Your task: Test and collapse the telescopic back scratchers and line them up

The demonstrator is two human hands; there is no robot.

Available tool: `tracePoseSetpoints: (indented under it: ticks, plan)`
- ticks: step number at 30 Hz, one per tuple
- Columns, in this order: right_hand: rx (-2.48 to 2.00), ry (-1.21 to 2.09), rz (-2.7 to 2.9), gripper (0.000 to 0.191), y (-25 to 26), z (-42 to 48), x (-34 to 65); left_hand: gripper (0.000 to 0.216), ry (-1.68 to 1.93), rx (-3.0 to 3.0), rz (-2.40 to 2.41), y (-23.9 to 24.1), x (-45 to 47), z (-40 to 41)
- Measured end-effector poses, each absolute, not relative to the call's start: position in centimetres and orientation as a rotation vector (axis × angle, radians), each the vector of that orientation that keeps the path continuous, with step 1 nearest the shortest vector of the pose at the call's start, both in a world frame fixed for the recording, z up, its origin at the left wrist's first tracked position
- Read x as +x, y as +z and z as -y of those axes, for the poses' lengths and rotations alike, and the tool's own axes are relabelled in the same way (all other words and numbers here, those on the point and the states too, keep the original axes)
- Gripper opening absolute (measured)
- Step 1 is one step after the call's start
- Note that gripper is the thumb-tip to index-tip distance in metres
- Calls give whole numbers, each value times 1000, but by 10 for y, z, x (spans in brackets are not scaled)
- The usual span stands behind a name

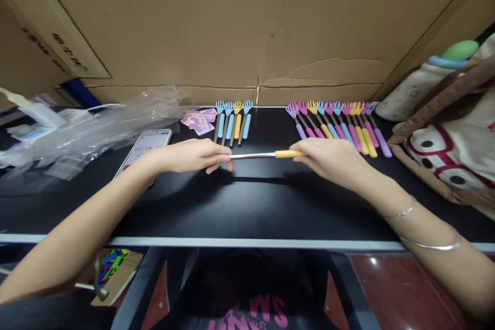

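Observation:
Both my hands hold one telescopic back scratcher (266, 154) level above the black table (247, 206). My left hand (197, 155) grips the end of its silver metal rod, hiding the claw head. My right hand (332, 159) grips the yellow handle. The rod is drawn out between the hands. Behind my left hand, a small group of scratchers (232, 122) with blue and yellow handles lies in a row. Behind my right hand lies a longer row of scratchers (340, 126) with purple, pink, yellow and blue handles.
A phone (145, 148) showing a timer lies left of my left hand. Crumpled clear plastic bags (88, 129) and pink cards (199, 121) sit at the back left. A patterned bag (452, 129) stands at the right. Cardboard (247, 26) walls the back.

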State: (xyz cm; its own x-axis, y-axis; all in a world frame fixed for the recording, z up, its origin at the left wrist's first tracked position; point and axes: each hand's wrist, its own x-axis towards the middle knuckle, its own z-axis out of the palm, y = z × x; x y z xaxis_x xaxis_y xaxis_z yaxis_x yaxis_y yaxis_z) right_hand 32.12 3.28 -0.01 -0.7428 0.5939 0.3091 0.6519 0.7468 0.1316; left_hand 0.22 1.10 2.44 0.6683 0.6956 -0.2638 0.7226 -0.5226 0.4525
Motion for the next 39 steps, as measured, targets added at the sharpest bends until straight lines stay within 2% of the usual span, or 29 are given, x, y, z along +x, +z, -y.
tracePoseSetpoints:
  ticks: [9, 15, 26, 30, 39]
  plan:
    - [-1072, -216, 2733, 34, 2, -32, 321, 36, -123, 2593, -1275, 27, 10, -5]
    - [-1174, 11, 2656, 36, 6, -29, 318, 38, -128, 2905, -1455, 21, 11, -5]
    - [-1224, 864, 2597, 47, 11, -29, 312, 41, 11, 3160, -1383, 10, 10, -8]
    - [-1215, 807, 2580, 44, 7, -30, 313, 42, -41, 3122, -1416, 14, 10, -5]
    - [-1209, 391, 2600, 39, 2, -27, 313, 42, -66, 3078, -1480, 16, 11, -4]
